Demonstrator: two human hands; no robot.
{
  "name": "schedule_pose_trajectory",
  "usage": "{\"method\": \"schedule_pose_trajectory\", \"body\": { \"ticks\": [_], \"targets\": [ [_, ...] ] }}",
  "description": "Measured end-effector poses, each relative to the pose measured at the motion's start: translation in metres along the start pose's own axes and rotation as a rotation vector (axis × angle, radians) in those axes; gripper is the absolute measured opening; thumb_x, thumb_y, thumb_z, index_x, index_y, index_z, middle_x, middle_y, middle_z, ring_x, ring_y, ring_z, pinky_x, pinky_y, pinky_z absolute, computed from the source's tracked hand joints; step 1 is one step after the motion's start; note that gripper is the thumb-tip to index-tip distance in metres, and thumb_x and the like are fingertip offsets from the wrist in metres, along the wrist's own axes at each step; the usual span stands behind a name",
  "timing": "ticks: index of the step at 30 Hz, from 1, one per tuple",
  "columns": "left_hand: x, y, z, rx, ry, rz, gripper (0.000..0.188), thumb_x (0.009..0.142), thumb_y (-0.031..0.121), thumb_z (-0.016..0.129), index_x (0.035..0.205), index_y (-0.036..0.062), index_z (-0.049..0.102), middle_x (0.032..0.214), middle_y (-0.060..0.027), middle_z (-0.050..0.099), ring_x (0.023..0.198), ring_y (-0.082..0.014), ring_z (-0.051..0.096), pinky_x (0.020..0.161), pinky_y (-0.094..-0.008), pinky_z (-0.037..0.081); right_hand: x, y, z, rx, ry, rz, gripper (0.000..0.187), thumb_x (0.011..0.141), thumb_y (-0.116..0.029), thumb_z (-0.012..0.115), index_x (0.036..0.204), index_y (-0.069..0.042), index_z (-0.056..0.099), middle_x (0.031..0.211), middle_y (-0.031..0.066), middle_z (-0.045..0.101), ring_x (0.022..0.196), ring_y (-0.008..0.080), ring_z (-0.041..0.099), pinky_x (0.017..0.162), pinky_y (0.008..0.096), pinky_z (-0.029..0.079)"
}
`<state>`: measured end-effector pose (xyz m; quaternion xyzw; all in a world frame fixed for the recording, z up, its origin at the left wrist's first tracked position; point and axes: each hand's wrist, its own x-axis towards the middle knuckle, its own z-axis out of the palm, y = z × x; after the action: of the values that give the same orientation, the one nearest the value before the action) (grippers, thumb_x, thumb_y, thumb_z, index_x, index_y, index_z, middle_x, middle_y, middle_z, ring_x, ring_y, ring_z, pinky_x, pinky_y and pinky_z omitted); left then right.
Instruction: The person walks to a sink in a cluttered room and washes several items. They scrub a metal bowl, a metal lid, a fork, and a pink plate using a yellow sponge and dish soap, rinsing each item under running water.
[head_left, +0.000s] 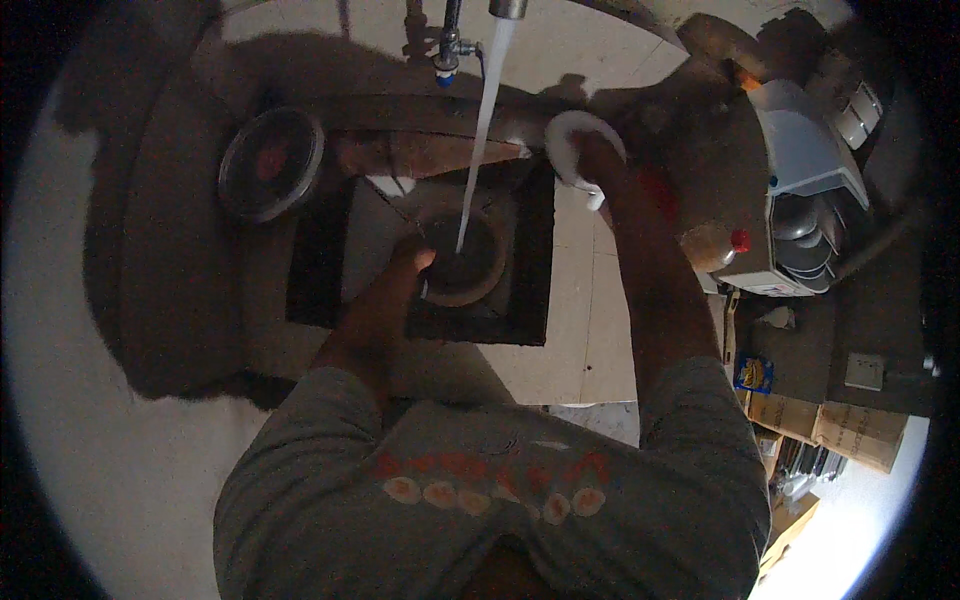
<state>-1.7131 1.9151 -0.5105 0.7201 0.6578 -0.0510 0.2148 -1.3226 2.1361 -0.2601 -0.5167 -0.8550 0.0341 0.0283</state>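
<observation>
As for the round bowl (pixel 474 268): looked dull and brownish-grey in the shade, with a paler rim along its right and near sides. Sat inside the sink (pixel 531 275), open side up, nearer the right wall than the left. Took a falling stream of water (pixel 483 130) in its middle; was gripped at the left rim by the left hand (pixel 414 257). As for the white dish (pixel 563 150): looked round, lay just outside the sink's far right corner, partly covered by the shadowed right hand (pixel 602 163).
</observation>
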Motion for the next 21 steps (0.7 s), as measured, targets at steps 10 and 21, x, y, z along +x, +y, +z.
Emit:
{"method": "schedule_pose_trajectory", "body": {
  "ticks": [10, 21],
  "targets": [
    [0.021, 0.003, 0.001, -0.346, 0.082, -0.107, 0.028, 0.087, 0.028, 0.058, 0.092, 0.0048, 0.074, 0.096, -0.0221, 0.072, 0.095, -0.0416, 0.068, 0.083, -0.0500, 0.054, -0.067, -0.183, -0.032, 1.750, 0.197, 0.394, 0.039, 0.094, -0.022, 0.067, 0.129, -0.008, 0.059, 0.118, 0.0121, 0.068, 0.106, 0.0282, 0.067, 0.088, 0.0398, 0.055],
    [-0.119, 0.047, -0.172, -0.421, 0.553, -0.013, 0.043, 0.088, 0.018, 0.066, 0.128, 0.0083, 0.058, 0.121, -0.0203, 0.063, 0.120, -0.0391, 0.058, 0.098, -0.0456, 0.050, 0.056, -0.185, -0.093, 1.874, -0.123, 0.020, 0.029, 0.089, -0.029, 0.064, 0.107, -0.008, 0.059, 0.098, 0.0157, 0.066, 0.086, 0.0312, 0.066, 0.073, 0.0429, 0.056]
  ]
}}
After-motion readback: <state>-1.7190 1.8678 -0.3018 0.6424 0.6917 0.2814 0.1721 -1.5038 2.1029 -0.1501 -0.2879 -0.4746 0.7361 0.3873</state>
